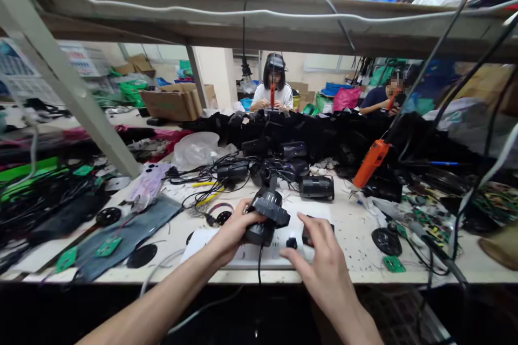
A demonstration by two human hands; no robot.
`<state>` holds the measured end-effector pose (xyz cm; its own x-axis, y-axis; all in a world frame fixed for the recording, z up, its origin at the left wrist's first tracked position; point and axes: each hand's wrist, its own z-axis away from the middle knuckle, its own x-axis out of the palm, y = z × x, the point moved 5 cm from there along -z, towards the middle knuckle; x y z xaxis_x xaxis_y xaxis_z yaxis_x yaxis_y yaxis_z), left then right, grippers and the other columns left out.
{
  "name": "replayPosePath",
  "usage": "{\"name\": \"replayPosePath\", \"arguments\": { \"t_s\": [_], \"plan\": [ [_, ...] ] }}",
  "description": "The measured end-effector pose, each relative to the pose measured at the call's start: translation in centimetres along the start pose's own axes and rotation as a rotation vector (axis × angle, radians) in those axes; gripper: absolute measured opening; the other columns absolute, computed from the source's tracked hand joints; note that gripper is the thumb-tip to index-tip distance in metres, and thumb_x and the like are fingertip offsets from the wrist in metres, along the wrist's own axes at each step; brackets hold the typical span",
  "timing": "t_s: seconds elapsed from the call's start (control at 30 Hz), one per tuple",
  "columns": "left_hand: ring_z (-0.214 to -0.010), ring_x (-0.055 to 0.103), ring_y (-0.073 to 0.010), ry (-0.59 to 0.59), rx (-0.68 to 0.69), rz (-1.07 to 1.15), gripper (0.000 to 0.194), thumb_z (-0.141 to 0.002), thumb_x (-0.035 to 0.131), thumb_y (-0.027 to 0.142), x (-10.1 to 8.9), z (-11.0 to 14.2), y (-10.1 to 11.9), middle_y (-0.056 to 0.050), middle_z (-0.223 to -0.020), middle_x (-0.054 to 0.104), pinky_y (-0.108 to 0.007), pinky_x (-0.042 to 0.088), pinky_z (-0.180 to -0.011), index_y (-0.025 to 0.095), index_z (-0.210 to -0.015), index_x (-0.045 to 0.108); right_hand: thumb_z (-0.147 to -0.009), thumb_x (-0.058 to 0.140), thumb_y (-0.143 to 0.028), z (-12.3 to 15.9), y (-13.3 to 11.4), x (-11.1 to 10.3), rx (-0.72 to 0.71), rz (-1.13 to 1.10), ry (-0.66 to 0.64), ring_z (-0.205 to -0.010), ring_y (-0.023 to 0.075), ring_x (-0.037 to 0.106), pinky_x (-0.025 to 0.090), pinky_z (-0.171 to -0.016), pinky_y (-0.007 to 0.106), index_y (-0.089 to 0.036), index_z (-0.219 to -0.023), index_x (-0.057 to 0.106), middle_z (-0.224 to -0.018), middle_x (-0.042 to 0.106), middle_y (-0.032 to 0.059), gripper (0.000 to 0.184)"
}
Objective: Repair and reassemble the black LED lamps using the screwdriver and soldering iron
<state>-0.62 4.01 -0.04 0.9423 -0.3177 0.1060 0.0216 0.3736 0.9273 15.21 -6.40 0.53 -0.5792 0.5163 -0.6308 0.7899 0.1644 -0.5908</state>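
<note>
My left hand point(232, 229) is wrapped round a black plastic device point(265, 215), whose exact kind I cannot make out. It has a wider, ridged upper part and a thin black cord hanging from its underside over the table's front edge. To its right, my right hand point(321, 253) is open, thumb and fingers spread. Between thumb and fingers, a small black part point(291, 243) lies on a white board point(243, 259). Another dark piece point(309, 234) sits partly hidden behind the fingers. A black cylindrical housing point(317, 187) lies farther back.
An orange electric screwdriver point(371, 163) hangs at the right. Green circuit boards point(393, 264) and loose parts lie at both sides, with tangled black cables point(202, 170) behind. A shelf beam point(259, 24) crosses overhead; a metal post point(81, 86) slants at left. Two people work opposite.
</note>
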Motion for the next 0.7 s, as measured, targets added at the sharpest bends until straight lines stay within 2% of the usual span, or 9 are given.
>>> {"name": "replayPosePath", "arguments": {
  "t_s": [0.07, 0.17, 0.27, 0.37, 0.47, 0.5, 0.53, 0.63, 0.7],
  "plan": [
    [-0.079, 0.057, -0.0202, -0.025, -0.001, -0.018, 0.055, -0.063, 0.067, 0.033, 0.5, -0.8, 0.0, -0.002, -0.089, 0.065, -0.026, 0.044, -0.060, 0.023, -0.115, 0.053, -0.080, 0.072, -0.038, -1.5, -1.3, -0.1, -0.087, -0.022, 0.038, -0.110, 0.0290, 0.055, 0.051, -0.094, 0.043, -0.022, -0.135, 0.049, -0.116, 0.054, 0.0114, 0.062],
    [-0.081, 0.057, -0.0201, -0.102, -0.023, 0.003, 0.055, -0.065, 0.067, 0.034, 0.9, -1.3, -0.2, -0.002, -0.091, 0.065, -0.027, 0.045, -0.063, 0.024, -0.117, 0.052, -0.085, 0.065, -0.034, -4.3, -1.7, 0.6, -0.126, -0.141, 0.028, -0.112, 0.0262, 0.055, 0.049, -0.097, 0.041, -0.024, -0.130, 0.055, -0.116, 0.054, 0.0099, 0.046],
    [-0.086, 0.059, -0.0218, -0.207, -0.018, 0.029, 0.061, -0.063, 0.073, 0.036, 0.9, -1.7, -0.3, -0.002, -0.095, 0.066, -0.029, 0.045, -0.069, 0.025, -0.119, 0.051, -0.090, 0.055, -0.030, -7.0, 0.3, 2.0, 0.023, -0.338, 0.033, -0.101, 0.0215, 0.060, 0.052, -0.090, 0.036, -0.025, -0.111, 0.066, -0.107, 0.057, 0.0072, 0.025],
    [-0.086, 0.059, -0.0221, -0.255, -0.012, 0.024, 0.063, -0.060, 0.077, 0.036, 0.7, -2.6, -0.4, -0.003, -0.095, 0.067, -0.028, 0.043, -0.070, 0.023, -0.116, 0.053, -0.089, 0.052, -0.032, -8.7, 2.7, 3.3, 0.194, -0.419, 0.043, -0.090, 0.0213, 0.063, 0.055, -0.074, 0.032, -0.022, -0.093, 0.072, -0.096, 0.059, 0.0070, 0.022],
    [-0.086, 0.060, -0.0224, -0.242, -0.068, 0.057, 0.061, -0.064, 0.076, 0.037, 0.5, -3.7, -0.7, -0.003, -0.094, 0.069, -0.027, 0.042, -0.069, 0.024, -0.118, 0.053, -0.087, 0.056, -0.031, -9.1, 2.9, 3.9, 0.203, -0.397, -0.019, -0.097, 0.0221, 0.063, 0.054, -0.086, 0.036, -0.023, -0.100, 0.073, -0.101, 0.061, 0.0071, 0.023],
    [-0.086, 0.061, -0.0224, -0.233, -0.081, 0.072, 0.060, -0.066, 0.075, 0.037, 0.4, -4.1, -0.6, -0.002, -0.093, 0.069, -0.026, 0.041, -0.068, 0.024, -0.119, 0.053, -0.085, 0.061, -0.031, -9.1, 2.5, 4.1, 0.194, -0.371, -0.078, -0.106, 0.0229, 0.061, 0.050, -0.095, 0.039, -0.024, -0.111, 0.070, -0.110, 0.060, 0.0073, 0.028],
    [-0.087, 0.061, -0.0224, -0.227, -0.086, 0.089, 0.059, -0.068, 0.075, 0.036, 0.3, -4.4, -0.6, -0.002, -0.094, 0.069, -0.026, 0.042, -0.068, 0.025, -0.121, 0.053, -0.079, 0.069, -0.033, -9.0, 2.0, 4.3, 0.186, -0.332, -0.156, -0.117, 0.0248, 0.056, 0.045, -0.103, 0.041, -0.026, -0.122, 0.064, -0.121, 0.057, 0.0078, 0.044],
    [-0.093, 0.063, -0.0221, -0.231, -0.078, 0.153, 0.057, -0.072, 0.075, 0.032, 0.2, -5.1, -0.1, -0.001, -0.098, 0.070, -0.026, 0.045, -0.072, 0.027, -0.125, 0.053, -0.055, 0.088, -0.040, -8.5, 0.5, 5.2, 0.174, -0.190, -0.392, -0.142, 0.0324, 0.029, 0.033, -0.113, 0.048, -0.030, -0.144, 0.042, -0.149, 0.032, 0.0105, 0.101],
    [-0.096, 0.064, -0.0225, -0.227, -0.108, 0.276, 0.054, -0.075, 0.075, 0.037, 0.0, -5.4, 0.1, -0.002, -0.102, 0.070, -0.027, 0.047, -0.077, 0.026, -0.124, 0.055, -0.050, 0.091, -0.040, -8.5, 0.1, 5.3, 0.170, -0.156, -0.439, -0.145, 0.0333, 0.020, 0.029, -0.116, 0.050, -0.030, -0.146, 0.038, -0.153, 0.024, 0.0109, 0.111]
  ]
}}
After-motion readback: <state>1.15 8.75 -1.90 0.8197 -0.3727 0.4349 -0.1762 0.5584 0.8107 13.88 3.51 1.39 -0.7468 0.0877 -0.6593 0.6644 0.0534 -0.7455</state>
